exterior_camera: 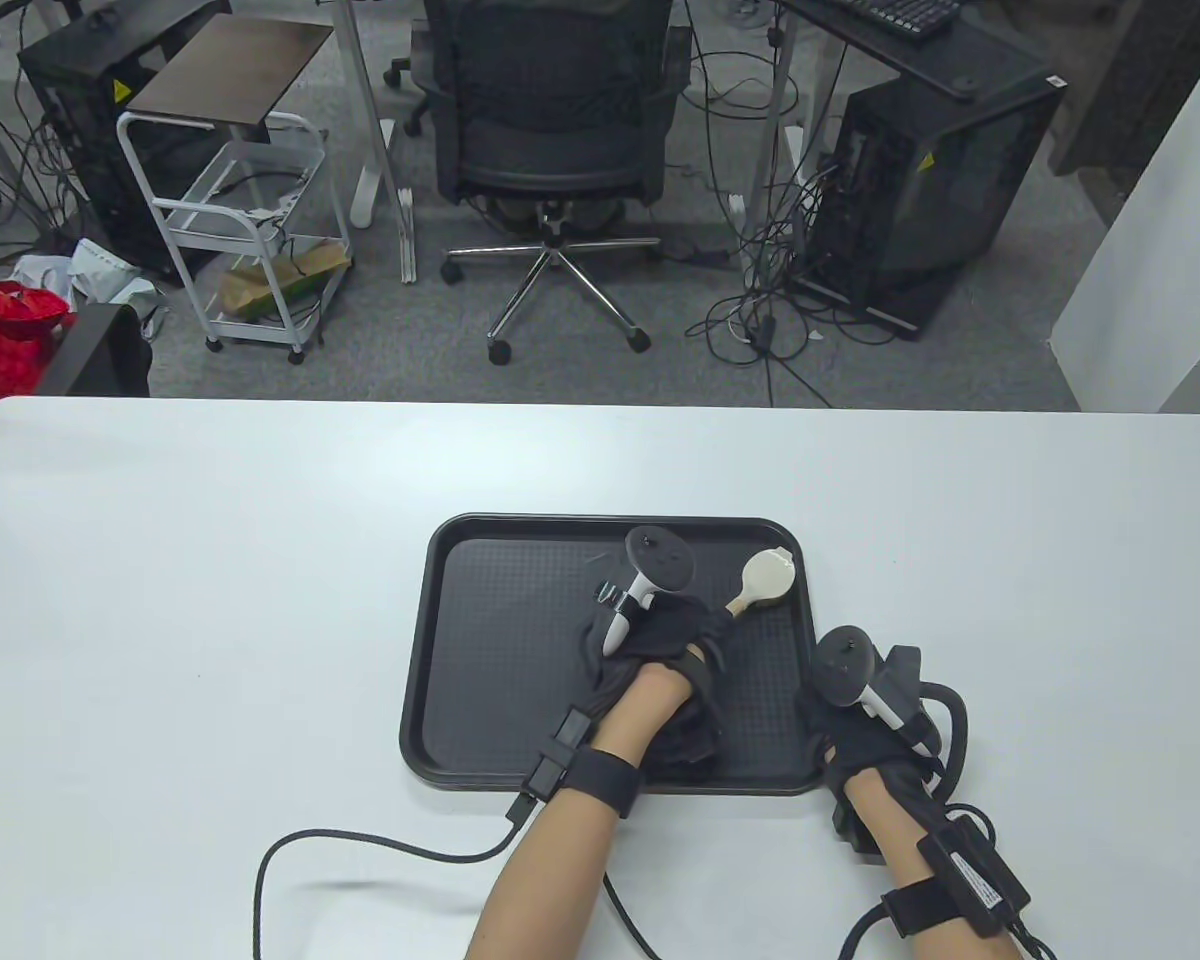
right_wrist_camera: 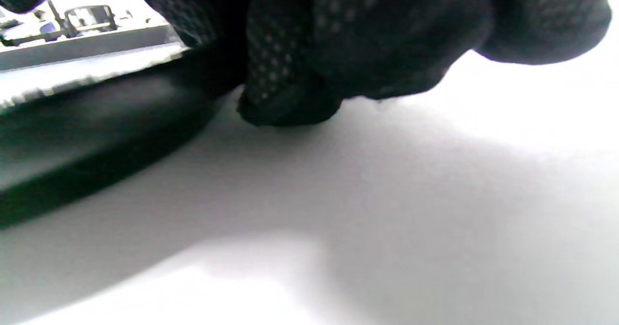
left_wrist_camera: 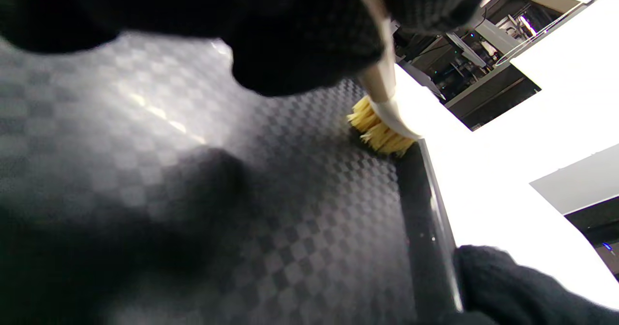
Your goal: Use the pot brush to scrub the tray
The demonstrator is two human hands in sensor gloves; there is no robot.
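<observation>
A black textured tray lies on the white table. My left hand grips the wooden handle of a pot brush whose white head sits in the tray's far right corner. In the left wrist view the yellow bristles press on the tray floor beside its right rim. My right hand holds the tray's right edge near the front corner. In the right wrist view its fingers rest on the table against the tray rim.
The white table reaches out on all sides of the tray. Black glove cables trail over its front edge. Beyond the far edge stand an office chair, a white cart and computer towers.
</observation>
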